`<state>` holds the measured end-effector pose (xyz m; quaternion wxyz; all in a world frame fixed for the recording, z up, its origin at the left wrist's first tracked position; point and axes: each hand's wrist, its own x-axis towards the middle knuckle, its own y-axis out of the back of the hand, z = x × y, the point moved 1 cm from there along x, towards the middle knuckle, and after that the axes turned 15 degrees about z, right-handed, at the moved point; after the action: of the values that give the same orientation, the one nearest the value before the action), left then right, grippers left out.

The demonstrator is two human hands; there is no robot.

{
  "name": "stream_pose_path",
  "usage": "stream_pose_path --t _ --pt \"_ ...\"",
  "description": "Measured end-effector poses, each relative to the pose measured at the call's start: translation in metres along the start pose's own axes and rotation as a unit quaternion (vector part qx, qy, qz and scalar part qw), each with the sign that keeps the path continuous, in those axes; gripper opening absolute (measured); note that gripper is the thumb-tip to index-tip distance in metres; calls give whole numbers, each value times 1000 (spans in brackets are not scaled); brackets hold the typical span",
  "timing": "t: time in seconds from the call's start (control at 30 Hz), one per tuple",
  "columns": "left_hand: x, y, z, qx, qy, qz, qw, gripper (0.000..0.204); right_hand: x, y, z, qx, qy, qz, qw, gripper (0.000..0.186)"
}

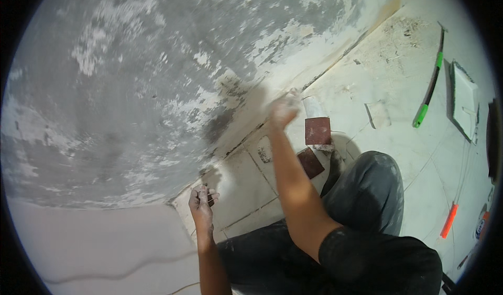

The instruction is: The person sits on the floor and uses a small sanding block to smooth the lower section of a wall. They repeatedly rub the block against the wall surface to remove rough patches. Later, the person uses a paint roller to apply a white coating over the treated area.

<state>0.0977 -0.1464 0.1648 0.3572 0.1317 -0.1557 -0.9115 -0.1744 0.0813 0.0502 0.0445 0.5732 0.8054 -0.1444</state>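
My right hand (284, 110), coated in pale dust, is at the seam where the patchy grey wall (141, 85) meets the floor. Motion smears its fingers, so any grip is hidden. Lower and to the left, my left hand (203, 200) is near the same seam close to the corner, its dusty fingers curled in; what they hold, if anything, is too small to make out. A dark red square sheet (317, 131) lies on the floor right of my right hand, over a pale strip (313, 106). Another dark red square (310, 164) is beside my right forearm.
A small pale square piece (378, 115) lies on the light tiled floor (414, 153). Farther right are a long green-and-black-handled tool (430, 85), a white rectangular tray (464, 102) and an orange handle (449, 221) on a thin rod. My bent knee (380, 185) is close by.
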Motion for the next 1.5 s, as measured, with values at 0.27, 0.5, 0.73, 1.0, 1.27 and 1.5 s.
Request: stream_pose_path --t 0.27,0.5,0.73,1.0,1.27,1.5 --pt "24 -32 -82 -44 16 -67 997 30 -81 -12 -25 -33 259 -18 965 50" --pt "48 -53 -56 -138 21 -81 987 25 -50 -34 7 -58 265 35 962 50" --pt "32 -33 -46 -214 63 -101 970 25 14 -30 26 -262 336 14 905 36" --pt "53 -13 -58 -265 101 -26 959 24 -74 -36 -21 0 -174 52 983 34" --pt "68 -26 -49 -309 129 -29 942 24 -9 -56 -1 -518 408 -83 747 27" --pt "55 -23 -42 -312 145 -56 937 33 43 -71 1 -632 260 -109 722 34"
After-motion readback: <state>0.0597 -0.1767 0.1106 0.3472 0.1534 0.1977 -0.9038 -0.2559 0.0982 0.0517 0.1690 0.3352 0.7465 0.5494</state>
